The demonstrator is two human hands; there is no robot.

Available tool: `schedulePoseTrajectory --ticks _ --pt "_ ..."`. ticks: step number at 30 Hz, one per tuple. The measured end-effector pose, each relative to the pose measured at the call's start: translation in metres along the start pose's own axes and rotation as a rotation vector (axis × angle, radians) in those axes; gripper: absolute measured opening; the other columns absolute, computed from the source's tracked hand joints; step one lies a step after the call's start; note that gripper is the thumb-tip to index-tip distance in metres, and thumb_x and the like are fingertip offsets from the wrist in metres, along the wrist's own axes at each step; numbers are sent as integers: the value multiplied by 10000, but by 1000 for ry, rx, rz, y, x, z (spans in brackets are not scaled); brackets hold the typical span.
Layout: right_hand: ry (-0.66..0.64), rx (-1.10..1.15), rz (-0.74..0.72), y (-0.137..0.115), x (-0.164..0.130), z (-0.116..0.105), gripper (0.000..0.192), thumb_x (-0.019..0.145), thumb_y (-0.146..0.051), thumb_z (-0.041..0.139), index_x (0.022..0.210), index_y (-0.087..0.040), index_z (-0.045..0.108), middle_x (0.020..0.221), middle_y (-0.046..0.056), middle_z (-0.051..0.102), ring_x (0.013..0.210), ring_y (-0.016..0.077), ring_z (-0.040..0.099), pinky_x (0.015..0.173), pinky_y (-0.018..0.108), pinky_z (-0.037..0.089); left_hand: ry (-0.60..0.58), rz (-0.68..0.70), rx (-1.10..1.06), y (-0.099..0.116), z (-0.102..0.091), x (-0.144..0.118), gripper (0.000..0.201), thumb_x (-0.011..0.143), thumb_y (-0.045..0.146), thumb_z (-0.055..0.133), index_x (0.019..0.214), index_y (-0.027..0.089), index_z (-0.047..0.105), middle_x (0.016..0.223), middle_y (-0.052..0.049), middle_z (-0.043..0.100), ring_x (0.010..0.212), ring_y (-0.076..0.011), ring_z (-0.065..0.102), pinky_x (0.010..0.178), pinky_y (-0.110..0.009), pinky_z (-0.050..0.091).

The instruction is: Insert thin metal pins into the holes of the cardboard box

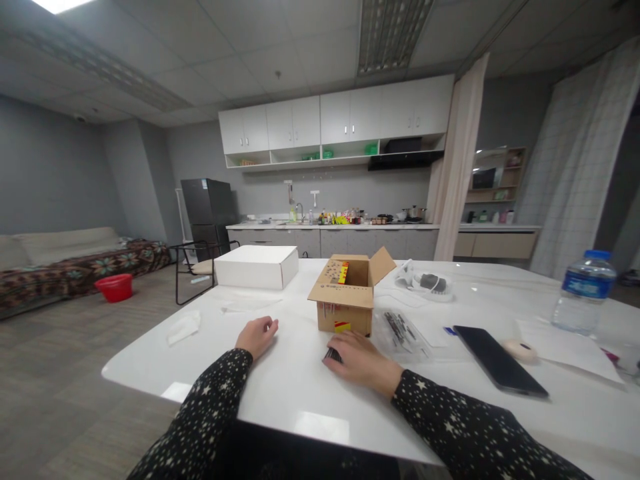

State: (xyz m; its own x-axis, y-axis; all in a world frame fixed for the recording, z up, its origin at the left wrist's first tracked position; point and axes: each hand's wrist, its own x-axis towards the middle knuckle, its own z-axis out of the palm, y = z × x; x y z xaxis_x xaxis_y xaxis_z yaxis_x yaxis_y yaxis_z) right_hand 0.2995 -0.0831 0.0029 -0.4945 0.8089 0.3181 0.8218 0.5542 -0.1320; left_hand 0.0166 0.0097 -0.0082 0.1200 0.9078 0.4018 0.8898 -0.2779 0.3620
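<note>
My left hand (pixel 257 335) rests on the white table (pixel 280 390) with its fingers curled loosely and nothing in it. My right hand (pixel 361 361) lies flat on the table just in front of an open cardboard box (pixel 345 297). It covers a small dark object (pixel 332 355) whose ribbed end sticks out at the fingertips. The box flaps are open and a red and yellow item shows inside. Both sleeves are dark with white stars.
A closed white box (pixel 256 266) stands at the far left of the table. A clear plastic bag (pixel 403 331), a black phone (pixel 499 361), a tape roll (pixel 520 349), a water bottle (pixel 583 291) and paper lie to the right. A chair (pixel 195 265) stands beyond the table.
</note>
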Motion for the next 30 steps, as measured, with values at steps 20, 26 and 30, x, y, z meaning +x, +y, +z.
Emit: schedulePoseTrajectory --ticks 20,26,30 --pt "-7 -137 77 -17 5 5 333 906 -396 496 878 -133 699 917 136 720 903 269 635 856 377 392 14 10 20 3 1 -1 390 862 467 371 614 216 535 616 -23 588 627 -176 523 641 -282 345" --pt "-20 -149 82 -19 4 3 325 912 -377 488 897 -132 700 932 140 720 909 262 634 861 365 396 9 19 33 2 1 -1 392 869 462 362 605 216 516 611 -24 583 634 -176 522 653 -282 342" --pt "-22 -166 66 -20 4 2 312 916 -356 484 900 -128 697 938 142 720 907 266 635 858 371 399 5 19 28 2 1 0 391 871 461 364 609 215 519 609 -23 582 628 -173 512 647 -280 339"
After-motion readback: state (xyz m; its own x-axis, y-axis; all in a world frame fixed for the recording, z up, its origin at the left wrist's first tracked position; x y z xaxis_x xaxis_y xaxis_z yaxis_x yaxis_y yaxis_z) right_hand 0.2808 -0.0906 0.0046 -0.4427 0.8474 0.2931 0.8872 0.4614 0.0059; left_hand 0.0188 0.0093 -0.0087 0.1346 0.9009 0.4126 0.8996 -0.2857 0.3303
